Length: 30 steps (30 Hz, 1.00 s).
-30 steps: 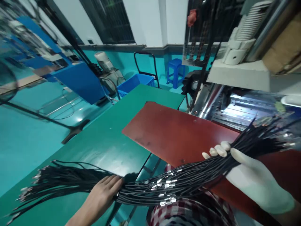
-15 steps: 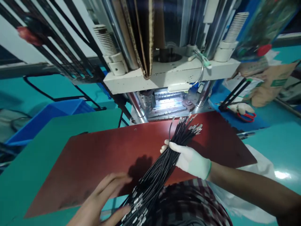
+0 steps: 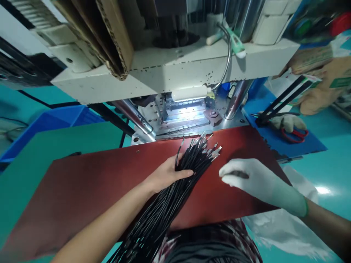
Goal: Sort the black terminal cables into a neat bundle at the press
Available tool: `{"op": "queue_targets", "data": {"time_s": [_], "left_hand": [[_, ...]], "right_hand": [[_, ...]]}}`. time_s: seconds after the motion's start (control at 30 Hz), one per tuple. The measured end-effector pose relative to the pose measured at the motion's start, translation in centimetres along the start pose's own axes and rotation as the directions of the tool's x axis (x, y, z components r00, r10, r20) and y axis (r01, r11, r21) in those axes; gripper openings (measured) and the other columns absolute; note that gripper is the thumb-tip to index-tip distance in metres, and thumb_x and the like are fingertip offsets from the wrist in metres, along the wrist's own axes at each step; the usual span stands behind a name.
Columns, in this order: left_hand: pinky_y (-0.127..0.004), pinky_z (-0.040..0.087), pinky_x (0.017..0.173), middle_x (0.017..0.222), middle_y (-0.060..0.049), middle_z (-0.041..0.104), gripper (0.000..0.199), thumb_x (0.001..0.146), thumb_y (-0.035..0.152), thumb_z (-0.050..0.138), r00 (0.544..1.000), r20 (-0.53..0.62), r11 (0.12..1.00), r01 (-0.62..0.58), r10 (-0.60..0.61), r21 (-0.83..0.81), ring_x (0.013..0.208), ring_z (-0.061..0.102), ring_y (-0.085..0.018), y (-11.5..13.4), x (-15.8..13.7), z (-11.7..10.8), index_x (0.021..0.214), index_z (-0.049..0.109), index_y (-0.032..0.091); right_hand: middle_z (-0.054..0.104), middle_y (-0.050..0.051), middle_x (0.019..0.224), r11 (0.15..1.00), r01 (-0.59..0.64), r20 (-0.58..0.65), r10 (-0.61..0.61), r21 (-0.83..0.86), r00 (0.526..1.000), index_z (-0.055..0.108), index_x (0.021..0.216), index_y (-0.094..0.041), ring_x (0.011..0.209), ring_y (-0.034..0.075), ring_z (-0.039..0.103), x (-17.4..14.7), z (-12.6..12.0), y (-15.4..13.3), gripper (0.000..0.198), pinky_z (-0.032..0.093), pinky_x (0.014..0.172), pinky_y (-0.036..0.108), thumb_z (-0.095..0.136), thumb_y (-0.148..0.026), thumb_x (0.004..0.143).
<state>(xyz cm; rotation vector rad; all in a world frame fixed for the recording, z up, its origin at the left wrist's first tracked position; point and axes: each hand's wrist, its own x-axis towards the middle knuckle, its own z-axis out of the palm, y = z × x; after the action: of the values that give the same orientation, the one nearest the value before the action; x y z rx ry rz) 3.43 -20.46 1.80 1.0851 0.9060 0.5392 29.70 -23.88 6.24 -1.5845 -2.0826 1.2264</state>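
Observation:
A thick bundle of black cables (image 3: 167,204) with bright metal ends slants across the red-brown board (image 3: 109,175). My bare left hand (image 3: 171,173) is wrapped round the bundle near its far end, thumb across the top. One cable stands a little apart from the others beside my fingers. To the right of the bundle, my right hand (image 3: 244,175) wears a white glove and hovers over the board. Its thumb and fingertips are brought together in a pinch; whether anything tiny is between them I cannot make out. More black cables (image 3: 211,252) lie across my lap.
Beyond the board stands a press with a white crossbeam (image 3: 175,76), metal columns and a lit metal die (image 3: 186,111). A white lamp (image 3: 190,94) hangs under the beam. On the right, red-handled scissors (image 3: 294,135) lie on a blue surface. A blue bin (image 3: 55,124) is at left.
My left hand has come up from the near end and taken hold of the bundle. My gloved right hand has let go of it and moved right. The view has shifted closer to the press.

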Motion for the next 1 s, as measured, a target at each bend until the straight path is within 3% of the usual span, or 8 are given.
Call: {"op": "queue_targets", "data": {"time_s": [0.1, 0.2, 0.37, 0.53, 0.7, 0.77, 0.83, 1.0], "left_hand": [[-0.027, 0.050, 0.087, 0.111, -0.007, 0.069, 0.050, 0.075, 0.025, 0.074, 0.996, -0.037, 0.994, 0.078, -0.081, -0.075, 0.095, 0.065, -0.016, 0.2, -0.1, -0.1, 0.121, 0.057, 0.014], [-0.025, 0.049, 0.087, 0.114, -0.005, 0.068, 0.045, 0.079, 0.024, 0.071, 0.995, -0.075, 0.996, 0.060, -0.065, -0.071, 0.099, 0.064, -0.016, 0.6, -0.5, 0.1, 0.122, 0.058, 0.017], [-0.026, 0.049, 0.092, 0.126, -0.005, 0.063, 0.039, 0.085, 0.025, 0.066, 0.992, -0.117, 0.998, -0.055, 0.050, -0.042, 0.108, 0.062, -0.018, 1.3, -2.0, 0.1, 0.122, 0.056, 0.022], [-0.032, 0.053, 0.089, 0.133, -0.010, 0.058, 0.041, 0.087, 0.024, 0.063, 0.987, -0.135, 0.993, -0.097, 0.087, -0.069, 0.100, 0.066, -0.020, 1.3, -2.6, -0.1, 0.126, 0.051, 0.022], [-0.029, 0.052, 0.091, 0.130, -0.010, 0.059, 0.038, 0.088, 0.023, 0.063, 0.985, -0.140, 0.994, -0.108, 0.102, -0.034, 0.100, 0.066, -0.018, 1.2, -2.6, -0.1, 0.124, 0.053, 0.022], [-0.029, 0.053, 0.089, 0.130, -0.009, 0.059, 0.037, 0.088, 0.023, 0.063, 0.984, -0.136, 0.993, -0.120, 0.117, -0.017, 0.099, 0.066, -0.018, 1.3, -2.7, 0.0, 0.123, 0.053, 0.022], [-0.028, 0.054, 0.087, 0.131, -0.009, 0.058, 0.036, 0.088, 0.023, 0.062, 0.983, -0.137, 0.992, -0.128, 0.126, -0.007, 0.098, 0.066, -0.018, 1.4, -2.9, 0.1, 0.123, 0.053, 0.023], [-0.029, 0.055, 0.087, 0.119, -0.008, 0.064, 0.034, 0.088, 0.023, 0.063, 0.981, -0.143, 0.990, -0.138, 0.133, -0.025, 0.095, 0.066, -0.017, 1.7, -3.3, 0.4, 0.121, 0.054, 0.021]], "right_hand": [[0.068, 0.002, 0.101, 0.941, 0.273, -0.285, -0.323, -0.202, 0.902, 0.069, 0.098, -0.023, 0.086, 0.014, 0.063, 2.3, 0.3, 0.9, 0.015, 0.049, 0.078, 0.026, 0.058, -0.029, 0.089], [0.065, 0.004, 0.113, 0.825, 0.394, -0.327, -0.533, -0.404, 0.780, 0.065, 0.105, -0.020, 0.114, 0.019, 0.055, 4.8, 0.7, 1.6, 0.018, 0.040, 0.103, 0.034, 0.052, -0.025, 0.094], [0.065, 0.002, 0.112, 0.792, 0.409, -0.214, -0.542, -0.453, 0.813, 0.060, 0.113, -0.021, 0.103, 0.018, 0.058, 5.6, 0.7, 2.6, 0.021, 0.043, 0.093, 0.034, 0.050, -0.026, 0.095], [0.067, -0.001, 0.096, 0.820, 0.400, -0.108, -0.478, -0.409, 0.872, 0.064, 0.089, -0.022, 0.090, 0.017, 0.060, 4.6, -0.1, 3.0, 0.018, 0.043, 0.085, 0.032, 0.048, -0.026, 0.096], [0.069, 0.004, 0.102, 0.818, 0.390, -0.210, -0.507, -0.423, 0.836, 0.066, 0.094, -0.019, 0.097, 0.019, 0.061, 6.7, -1.2, 1.6, 0.022, 0.042, 0.087, 0.032, 0.047, -0.028, 0.097], [0.069, 0.004, 0.103, 0.808, 0.403, -0.111, -0.490, -0.430, 0.865, 0.068, 0.097, -0.019, 0.097, 0.020, 0.061, 8.4, -1.4, 0.7, 0.024, 0.042, 0.087, 0.033, 0.046, -0.028, 0.097], [0.069, 0.004, 0.104, 0.809, 0.449, 0.107, -0.444, -0.379, 0.890, 0.071, 0.097, -0.020, 0.097, 0.020, 0.061, 10.1, -1.4, -0.2, 0.023, 0.042, 0.086, 0.032, 0.049, -0.026, 0.095], [0.069, 0.002, 0.093, 0.754, 0.604, 0.495, -0.434, -0.259, 0.753, 0.074, 0.086, -0.021, 0.091, 0.018, 0.058, 12.5, -0.7, -1.5, 0.014, 0.041, 0.077, 0.028, 0.061, -0.019, 0.085]]}}
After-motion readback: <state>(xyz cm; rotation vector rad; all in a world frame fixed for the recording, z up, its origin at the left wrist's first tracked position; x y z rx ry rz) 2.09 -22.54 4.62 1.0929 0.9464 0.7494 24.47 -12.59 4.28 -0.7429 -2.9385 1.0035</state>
